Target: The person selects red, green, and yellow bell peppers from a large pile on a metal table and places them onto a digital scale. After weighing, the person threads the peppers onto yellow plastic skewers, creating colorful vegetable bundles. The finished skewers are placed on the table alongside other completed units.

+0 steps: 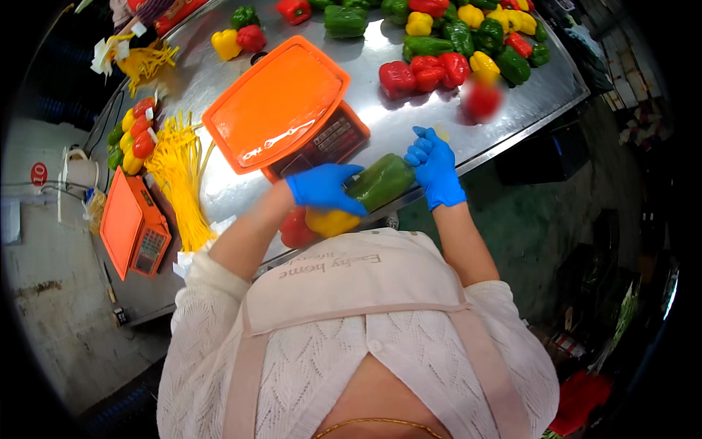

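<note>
Closest in, a white knit cardigan and a pale apron cover the wearer's front. Just past the apron, at the table's near edge, a red bell pepper sits beside a yellow bell pepper, partly under the left hand. That hand, in a blue glove, has its thumb and fingers parted around the left end of a large green bell pepper, holding it slantwise above the near edge. At its other end is the right hand, also blue-gloved, its fingers curled inward; how tightly they close, and whether on anything, I cannot tell.

Beyond the left hand stands an orange weighing scale with a dark keypad. Farther left lie a bundle of yellow strips and a second orange scale. Across the steel table, a blurred red shape lies before a heap of red, green and yellow bell peppers. Toward the far left, a small pepper cluster rests beyond the first scale.
</note>
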Demonstrator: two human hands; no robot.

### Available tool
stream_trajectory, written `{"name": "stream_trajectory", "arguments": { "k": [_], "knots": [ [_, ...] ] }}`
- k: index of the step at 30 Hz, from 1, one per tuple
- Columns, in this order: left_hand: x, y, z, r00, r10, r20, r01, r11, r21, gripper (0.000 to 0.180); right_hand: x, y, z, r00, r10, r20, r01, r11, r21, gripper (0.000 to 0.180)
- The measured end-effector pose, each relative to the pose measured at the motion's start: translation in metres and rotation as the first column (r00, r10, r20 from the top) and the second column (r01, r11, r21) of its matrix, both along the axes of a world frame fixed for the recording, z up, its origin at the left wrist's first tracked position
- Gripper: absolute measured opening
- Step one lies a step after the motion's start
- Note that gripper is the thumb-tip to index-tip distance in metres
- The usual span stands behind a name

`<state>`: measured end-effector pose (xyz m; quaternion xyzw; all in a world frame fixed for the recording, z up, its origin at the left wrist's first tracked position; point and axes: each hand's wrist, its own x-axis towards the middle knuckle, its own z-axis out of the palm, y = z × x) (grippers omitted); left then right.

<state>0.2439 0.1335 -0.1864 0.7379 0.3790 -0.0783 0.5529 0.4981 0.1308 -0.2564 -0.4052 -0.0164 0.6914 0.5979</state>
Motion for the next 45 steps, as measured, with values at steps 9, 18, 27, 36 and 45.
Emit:
{"name": "stream_trajectory", "arguments": {
  "k": [9, 18, 27, 36, 45],
  "knots": [
    [0.024, -0.043, -0.028, 0.954, 0.266, -0.141, -0.159, 0.845, 0.511, 0.083, -0.004, 0.014, -0.054, 0.962, -0.121, 0.244, 0.149, 0.984, -0.102, 0.030],
    [0.010, -0.012, -0.042, 0.963, 0.254, -0.091, -0.224, 0.941, 0.255, 0.087, -0.006, 0.021, -0.049, 0.973, -0.129, 0.192, 0.149, 0.984, -0.097, 0.031],
    [0.004, -0.008, -0.049, 0.967, 0.253, -0.026, -0.240, 0.942, 0.235, 0.090, -0.012, 0.015, -0.039, 0.963, -0.150, 0.224, 0.160, 0.987, -0.029, 0.029],
    [0.007, -0.037, -0.024, 0.980, 0.185, -0.075, -0.125, 0.863, 0.489, 0.095, -0.005, 0.013, -0.018, 0.985, -0.165, -0.052, 0.162, 0.985, -0.051, 0.026],
    [0.006, -0.014, 0.121, 0.784, 0.311, 0.538, -0.454, 0.878, 0.154, 0.085, -0.089, -0.016, 0.180, 0.959, 0.174, 0.224, -0.263, 0.841, 0.473, 0.029]
  ]
}}
